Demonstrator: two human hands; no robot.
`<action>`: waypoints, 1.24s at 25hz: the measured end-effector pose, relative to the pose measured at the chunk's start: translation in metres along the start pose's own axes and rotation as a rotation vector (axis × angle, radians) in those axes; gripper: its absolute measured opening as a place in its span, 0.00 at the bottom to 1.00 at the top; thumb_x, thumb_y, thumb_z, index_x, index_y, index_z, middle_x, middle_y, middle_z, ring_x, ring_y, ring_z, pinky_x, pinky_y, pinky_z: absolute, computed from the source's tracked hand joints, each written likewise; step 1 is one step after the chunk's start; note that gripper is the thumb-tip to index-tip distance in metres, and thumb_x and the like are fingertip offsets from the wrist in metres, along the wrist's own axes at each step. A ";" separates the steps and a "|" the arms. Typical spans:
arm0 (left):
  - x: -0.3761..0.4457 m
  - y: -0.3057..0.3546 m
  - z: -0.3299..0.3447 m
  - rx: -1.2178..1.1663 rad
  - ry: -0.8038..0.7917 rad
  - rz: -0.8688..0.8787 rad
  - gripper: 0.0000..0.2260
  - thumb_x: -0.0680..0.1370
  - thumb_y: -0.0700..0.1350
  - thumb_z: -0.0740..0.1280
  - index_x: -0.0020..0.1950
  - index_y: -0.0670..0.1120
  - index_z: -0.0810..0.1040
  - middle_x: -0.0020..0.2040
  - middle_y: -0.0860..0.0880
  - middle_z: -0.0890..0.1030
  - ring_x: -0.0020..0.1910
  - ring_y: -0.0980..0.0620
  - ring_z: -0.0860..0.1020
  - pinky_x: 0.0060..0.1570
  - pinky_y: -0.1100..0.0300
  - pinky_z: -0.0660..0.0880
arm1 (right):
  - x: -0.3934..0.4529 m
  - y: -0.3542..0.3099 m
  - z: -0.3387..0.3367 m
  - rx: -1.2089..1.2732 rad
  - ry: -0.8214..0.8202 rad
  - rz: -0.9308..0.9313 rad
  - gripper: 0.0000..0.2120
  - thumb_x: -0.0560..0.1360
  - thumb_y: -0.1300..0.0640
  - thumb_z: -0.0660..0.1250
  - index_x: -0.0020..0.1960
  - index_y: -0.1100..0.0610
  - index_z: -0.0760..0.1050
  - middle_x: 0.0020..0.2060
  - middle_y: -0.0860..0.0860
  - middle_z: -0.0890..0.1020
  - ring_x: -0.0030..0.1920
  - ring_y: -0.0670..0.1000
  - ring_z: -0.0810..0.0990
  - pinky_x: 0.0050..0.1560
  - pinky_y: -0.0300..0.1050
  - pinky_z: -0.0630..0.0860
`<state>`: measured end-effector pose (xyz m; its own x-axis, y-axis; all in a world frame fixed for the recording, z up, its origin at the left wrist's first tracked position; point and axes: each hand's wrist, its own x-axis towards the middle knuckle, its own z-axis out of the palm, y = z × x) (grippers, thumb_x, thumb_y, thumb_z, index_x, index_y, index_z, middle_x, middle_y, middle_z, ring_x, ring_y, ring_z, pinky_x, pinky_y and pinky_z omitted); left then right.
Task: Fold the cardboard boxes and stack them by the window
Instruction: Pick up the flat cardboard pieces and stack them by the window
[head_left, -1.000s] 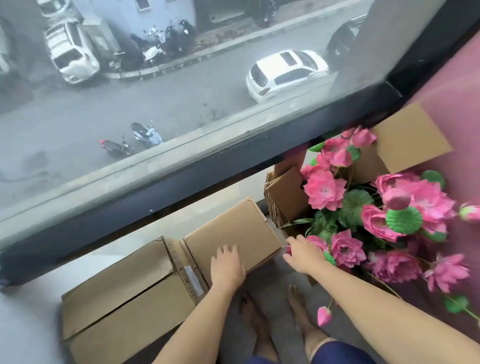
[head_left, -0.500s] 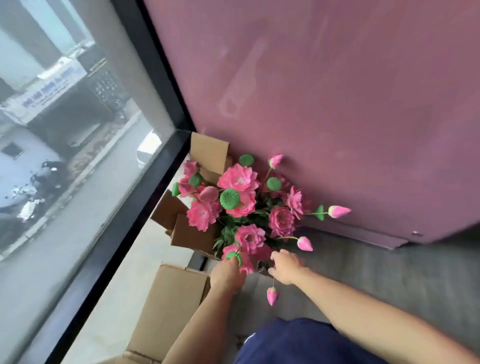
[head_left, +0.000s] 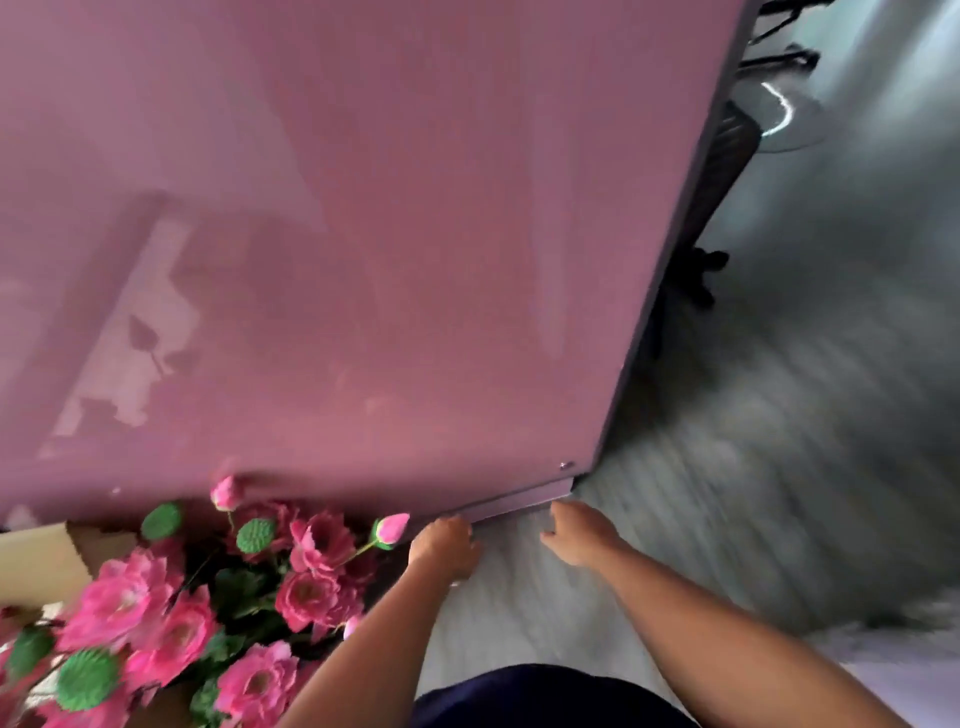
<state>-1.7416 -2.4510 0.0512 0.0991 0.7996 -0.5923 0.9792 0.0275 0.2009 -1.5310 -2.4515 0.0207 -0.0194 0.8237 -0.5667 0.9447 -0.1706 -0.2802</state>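
Soft daylight, no hard shadows. Pale glare on glossy pink panel (head_left: 363, 234). Strong motion blur over grey floor (head_left: 753, 493), right side smeared.

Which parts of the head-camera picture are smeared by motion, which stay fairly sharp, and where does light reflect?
Head view: the grey floor at right is streaked with motion blur; the pink artificial flowers and both hands, left hand, right hand, are soft but readable; the glossy pink panel carries pale reflections at left.
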 end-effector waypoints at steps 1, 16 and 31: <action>0.014 0.024 -0.008 0.036 -0.013 0.044 0.18 0.81 0.53 0.61 0.67 0.47 0.76 0.65 0.44 0.79 0.64 0.42 0.77 0.60 0.52 0.75 | 0.000 0.020 -0.009 0.032 0.021 0.048 0.19 0.79 0.45 0.61 0.63 0.58 0.73 0.63 0.56 0.77 0.62 0.58 0.78 0.56 0.46 0.73; 0.220 0.399 -0.046 0.551 -0.193 0.780 0.19 0.81 0.55 0.61 0.68 0.47 0.72 0.66 0.45 0.76 0.65 0.45 0.75 0.62 0.53 0.73 | 0.031 0.264 -0.148 0.534 0.191 0.688 0.25 0.79 0.43 0.62 0.71 0.55 0.69 0.68 0.56 0.74 0.66 0.58 0.75 0.63 0.49 0.73; 0.371 0.732 -0.081 0.512 -0.205 0.673 0.20 0.82 0.54 0.60 0.70 0.46 0.72 0.68 0.44 0.75 0.66 0.43 0.75 0.63 0.51 0.73 | 0.156 0.579 -0.335 0.562 0.126 0.687 0.20 0.78 0.44 0.63 0.65 0.55 0.74 0.64 0.55 0.78 0.60 0.56 0.78 0.56 0.46 0.75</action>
<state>-1.0027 -2.0857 0.0423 0.6675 0.4234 -0.6125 0.6550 -0.7252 0.2124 -0.8775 -2.2406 0.0296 0.5587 0.4898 -0.6693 0.4340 -0.8603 -0.2673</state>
